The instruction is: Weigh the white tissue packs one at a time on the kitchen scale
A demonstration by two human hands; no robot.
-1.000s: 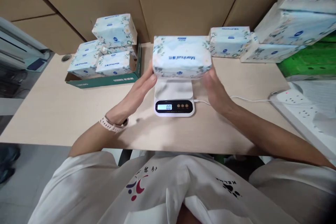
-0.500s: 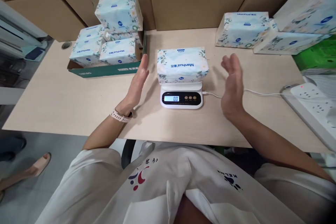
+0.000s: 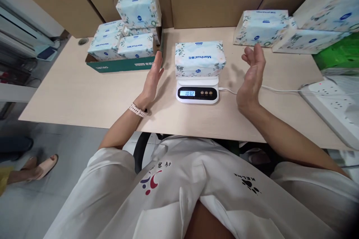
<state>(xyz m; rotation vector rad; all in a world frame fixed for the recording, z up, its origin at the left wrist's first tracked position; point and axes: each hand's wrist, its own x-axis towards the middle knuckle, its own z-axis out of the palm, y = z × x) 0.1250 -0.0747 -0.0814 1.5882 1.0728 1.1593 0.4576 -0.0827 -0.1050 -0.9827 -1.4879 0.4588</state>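
Note:
A pale blue flowered tissue pack lies on a small white kitchen scale in the middle of the table; the display reads about 103. My left hand is held up on edge just left of the pack, fingers straight, touching nothing. My right hand hovers to the right of the pack with fingers loosely spread and empty. Both hands are clear of the pack.
A green shallow carton with several tissue packs stands at the back left. More packs are piled at the back right beside a green crate. A white power strip and the scale's cable lie to the right. Cardboard boxes line the back.
My hands set the pack down on the scale, let go and drew apart. The display went from 0.0 to about 103. The view shifted slightly to the right.

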